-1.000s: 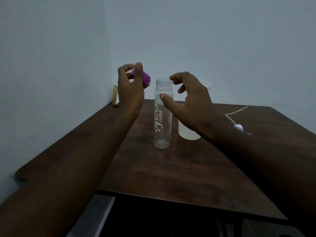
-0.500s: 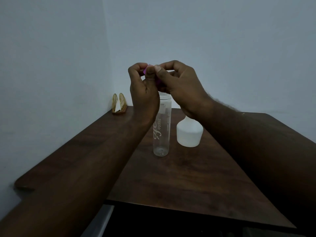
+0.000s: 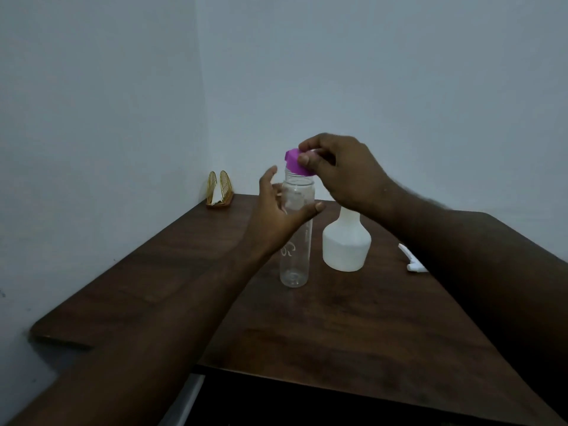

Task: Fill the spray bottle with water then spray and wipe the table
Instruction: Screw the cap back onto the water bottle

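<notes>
Where the right hand [image 3: 338, 176] pinches: a purple plastic cap [image 3: 295, 162], gripped between thumb and curled fingertips, sitting tilted on the bottle's mouth.
tall clear plastic bottle [image 3: 294, 265]: upright on the table with white lettering on its side, its open neck directly under the right fingertips.
left hand [image 3: 275, 216]: fingers spread and loosely curved around the bottle's upper body, thumb across the front and the other fingers behind; whether they press the plastic cannot be told.
white opaque plastic spray bottle [image 3: 345, 244]: upright with a bare neck, just beside the clear bottle on the left thumb's side, below the right wrist.
white plastic sprayer part [image 3: 412, 262]: lying flat, partly hidden behind the right forearm.
dark brown wooden table [image 3: 322, 333]: carries everything.
gold wire holder [image 3: 218, 189]: far corner, well apart from the left fingers.
</notes>
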`<state>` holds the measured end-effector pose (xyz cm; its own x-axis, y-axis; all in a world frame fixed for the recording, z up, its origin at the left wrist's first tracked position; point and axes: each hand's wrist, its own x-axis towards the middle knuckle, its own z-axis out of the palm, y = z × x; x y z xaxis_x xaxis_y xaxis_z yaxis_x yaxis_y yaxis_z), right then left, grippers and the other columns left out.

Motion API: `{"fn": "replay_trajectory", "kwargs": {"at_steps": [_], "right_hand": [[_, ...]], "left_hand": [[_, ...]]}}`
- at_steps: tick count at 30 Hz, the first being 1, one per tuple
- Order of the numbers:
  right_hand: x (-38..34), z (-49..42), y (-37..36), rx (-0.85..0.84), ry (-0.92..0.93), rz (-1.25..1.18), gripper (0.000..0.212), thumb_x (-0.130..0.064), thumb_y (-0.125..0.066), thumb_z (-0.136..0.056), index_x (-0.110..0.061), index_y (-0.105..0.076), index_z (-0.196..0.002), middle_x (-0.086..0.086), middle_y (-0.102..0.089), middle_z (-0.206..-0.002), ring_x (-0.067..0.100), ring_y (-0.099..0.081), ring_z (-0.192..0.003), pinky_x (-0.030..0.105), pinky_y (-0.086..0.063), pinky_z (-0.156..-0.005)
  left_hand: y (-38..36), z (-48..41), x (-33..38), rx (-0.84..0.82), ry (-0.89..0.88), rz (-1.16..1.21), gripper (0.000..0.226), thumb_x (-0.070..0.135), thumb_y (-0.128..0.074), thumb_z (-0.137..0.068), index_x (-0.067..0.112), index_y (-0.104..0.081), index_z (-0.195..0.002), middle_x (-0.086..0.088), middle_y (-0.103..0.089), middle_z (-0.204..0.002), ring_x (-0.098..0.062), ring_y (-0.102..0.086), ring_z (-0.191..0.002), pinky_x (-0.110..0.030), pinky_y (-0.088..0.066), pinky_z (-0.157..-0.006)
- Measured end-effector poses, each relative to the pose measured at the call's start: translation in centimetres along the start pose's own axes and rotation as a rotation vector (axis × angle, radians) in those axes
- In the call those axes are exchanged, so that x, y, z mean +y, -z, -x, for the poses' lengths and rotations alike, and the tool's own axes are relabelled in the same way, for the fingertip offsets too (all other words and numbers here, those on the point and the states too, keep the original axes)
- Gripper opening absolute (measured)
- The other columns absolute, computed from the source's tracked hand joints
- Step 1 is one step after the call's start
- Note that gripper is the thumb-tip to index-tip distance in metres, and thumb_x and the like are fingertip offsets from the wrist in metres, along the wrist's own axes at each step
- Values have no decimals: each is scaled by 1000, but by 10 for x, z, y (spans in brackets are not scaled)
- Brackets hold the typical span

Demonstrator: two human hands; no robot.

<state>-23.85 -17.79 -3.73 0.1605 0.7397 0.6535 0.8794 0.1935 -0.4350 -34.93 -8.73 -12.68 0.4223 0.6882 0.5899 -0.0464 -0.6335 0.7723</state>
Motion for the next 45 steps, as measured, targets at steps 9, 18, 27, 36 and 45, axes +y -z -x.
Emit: {"fn": "replay_trajectory", "kwargs": {"at_steps": [9,18,27,36,45], "right_hand": [[0,-2,-1,-78,34,66,29,-33,-61,-96,-15,-71,-116,-6,-71,-104,7,-63,-89,7,-42,-70],[2,-7,3,-212,19,33,31,-26,-59,-97,-16,-62,-127,0,-67,-117,14,-62,-103,26,-49,-90],[0,4,-6,37,40,245,34,-51,-58,-93,-18,-67,-97,-6,-61,-81,8,-53,-72,21,-35,-62],[-6,-6,-3,-46,-24,21,27,-30,-49,-101,-15,-63,-119,-3,-67,-106,10,-61,-95,19,-46,-78],[-2,-15,6,-305,56,117,28,-26,-62,-96,-21,-62,-124,-1,-64,-119,13,-60,-100,16,-46,-79]], "left_hand": [[-8,-2,-10,1,-45,-62,51,26,-73,-84,14,-49,-127,8,-60,-101,-5,-62,-91,-6,-47,-66],[-9,-4,-10,-3,1,-23,49,21,-70,-85,19,-46,-127,15,-58,-100,1,-61,-90,-8,-49,-66],[-14,-4,-12,27,-27,-22,46,35,-67,-75,17,-50,-114,1,-62,-95,-9,-63,-84,-16,-51,-66],[-16,-3,-14,38,-26,-42,66,44,-64,-73,16,-44,-129,-1,-60,-109,-14,-62,-96,-25,-55,-78],[-13,-2,-14,66,-36,-85,58,46,-63,-73,17,-48,-121,6,-59,-98,-7,-61,-87,-12,-49,-68]]}}
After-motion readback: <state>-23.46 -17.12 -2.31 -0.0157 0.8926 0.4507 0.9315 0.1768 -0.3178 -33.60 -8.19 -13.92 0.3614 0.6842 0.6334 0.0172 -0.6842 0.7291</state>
